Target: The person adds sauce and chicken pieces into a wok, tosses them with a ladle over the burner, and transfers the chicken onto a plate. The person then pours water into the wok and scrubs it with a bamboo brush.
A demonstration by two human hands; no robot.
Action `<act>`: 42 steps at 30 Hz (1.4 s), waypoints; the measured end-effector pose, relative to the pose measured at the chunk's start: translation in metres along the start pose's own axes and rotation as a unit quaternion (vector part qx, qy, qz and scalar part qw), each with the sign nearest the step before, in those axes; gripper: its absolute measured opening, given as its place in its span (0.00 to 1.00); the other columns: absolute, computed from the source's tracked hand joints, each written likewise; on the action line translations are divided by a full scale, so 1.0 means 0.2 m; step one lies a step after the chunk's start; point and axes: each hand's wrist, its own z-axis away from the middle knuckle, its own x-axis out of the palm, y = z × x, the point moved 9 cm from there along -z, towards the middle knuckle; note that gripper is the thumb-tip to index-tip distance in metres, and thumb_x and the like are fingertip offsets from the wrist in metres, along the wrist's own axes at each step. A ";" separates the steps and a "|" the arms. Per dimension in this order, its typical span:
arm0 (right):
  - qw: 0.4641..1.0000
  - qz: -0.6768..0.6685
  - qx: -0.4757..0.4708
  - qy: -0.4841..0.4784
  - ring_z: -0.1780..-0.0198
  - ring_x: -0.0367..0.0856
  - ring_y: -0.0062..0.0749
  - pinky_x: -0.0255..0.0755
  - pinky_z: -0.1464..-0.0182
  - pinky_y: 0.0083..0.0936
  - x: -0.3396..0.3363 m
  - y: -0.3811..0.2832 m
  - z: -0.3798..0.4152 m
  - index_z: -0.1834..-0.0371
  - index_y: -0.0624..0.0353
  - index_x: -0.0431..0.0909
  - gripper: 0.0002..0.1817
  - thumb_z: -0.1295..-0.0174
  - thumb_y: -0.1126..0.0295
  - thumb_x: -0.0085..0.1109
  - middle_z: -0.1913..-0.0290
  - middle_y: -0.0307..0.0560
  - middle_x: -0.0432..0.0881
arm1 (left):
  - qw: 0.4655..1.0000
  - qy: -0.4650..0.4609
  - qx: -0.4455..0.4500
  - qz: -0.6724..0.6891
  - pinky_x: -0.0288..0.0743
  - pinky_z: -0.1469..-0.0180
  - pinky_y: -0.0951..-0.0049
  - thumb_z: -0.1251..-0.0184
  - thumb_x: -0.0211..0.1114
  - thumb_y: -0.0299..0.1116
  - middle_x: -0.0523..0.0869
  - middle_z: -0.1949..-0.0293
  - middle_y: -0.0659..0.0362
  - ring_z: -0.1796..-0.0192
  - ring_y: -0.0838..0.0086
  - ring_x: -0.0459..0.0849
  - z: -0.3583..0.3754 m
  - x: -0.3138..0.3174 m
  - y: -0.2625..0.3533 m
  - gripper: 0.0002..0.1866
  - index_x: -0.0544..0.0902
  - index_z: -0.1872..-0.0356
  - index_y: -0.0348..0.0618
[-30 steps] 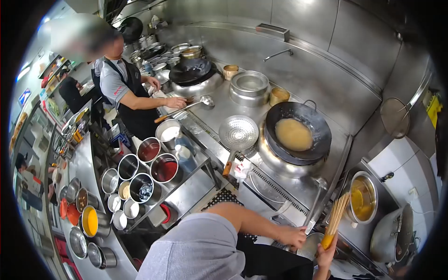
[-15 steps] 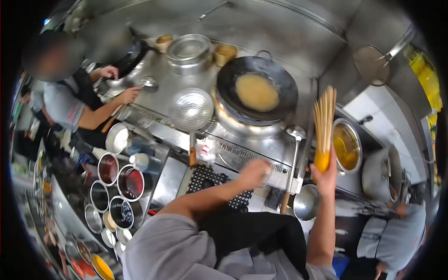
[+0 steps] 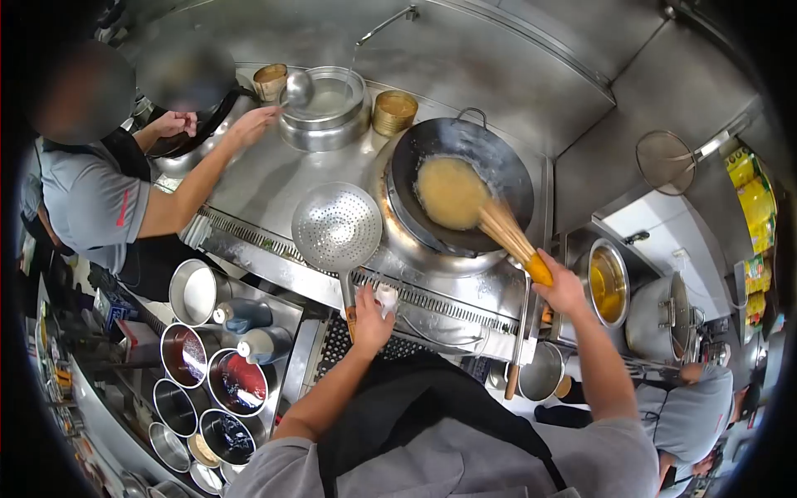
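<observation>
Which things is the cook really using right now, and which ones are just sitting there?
In use:
right hand holding the bamboo brush
wok, where the brush bristles dip into yellowish liquid
left hand on a white cloth at the stove edge

Just sitting:
perforated skimmer
ladle
seasoning bowls
wire strainer on the wall

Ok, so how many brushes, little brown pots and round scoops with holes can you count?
Brushes: 1, the brush in the right hand, bristles in the wok.
Little brown pots: 2, the pot by the wok and the pot by the ladle.
Scoops with holes: 2, the steel scoop on the stove and the mesh scoop on the wall.
Total: 5
</observation>
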 end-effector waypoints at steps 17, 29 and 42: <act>0.969 -0.050 -0.103 -0.219 0.47 0.84 0.51 0.75 0.43 0.39 0.16 -0.21 -0.63 0.30 0.48 0.72 0.28 0.31 0.51 0.52 0.47 0.58 0.84 | 0.970 -0.109 -0.117 0.183 0.75 0.41 0.57 0.45 0.68 0.23 0.81 0.47 0.47 0.45 0.53 0.81 -0.04 -0.02 -0.07 0.34 0.67 0.35 0.40; 0.918 -0.378 0.083 -0.085 0.50 0.83 0.57 0.75 0.45 0.44 0.46 -0.70 -1.21 0.35 0.55 0.74 0.25 0.29 0.53 0.51 0.50 0.59 0.85 | 0.803 -0.106 -0.334 0.483 0.82 0.61 0.61 0.26 0.59 0.47 0.85 0.55 0.52 0.57 0.63 0.86 -0.13 0.06 0.20 0.24 0.73 0.39 0.42; 0.997 -0.004 0.004 -0.074 0.49 0.85 0.46 0.79 0.51 0.44 0.09 -0.24 -1.32 0.49 0.46 0.85 0.21 0.34 0.47 0.53 0.51 0.51 0.87 | 0.793 -0.074 -0.381 0.469 0.77 0.69 0.68 0.30 0.54 0.66 0.83 0.62 0.55 0.67 0.73 0.81 -0.24 0.59 0.38 0.37 0.76 0.46 0.36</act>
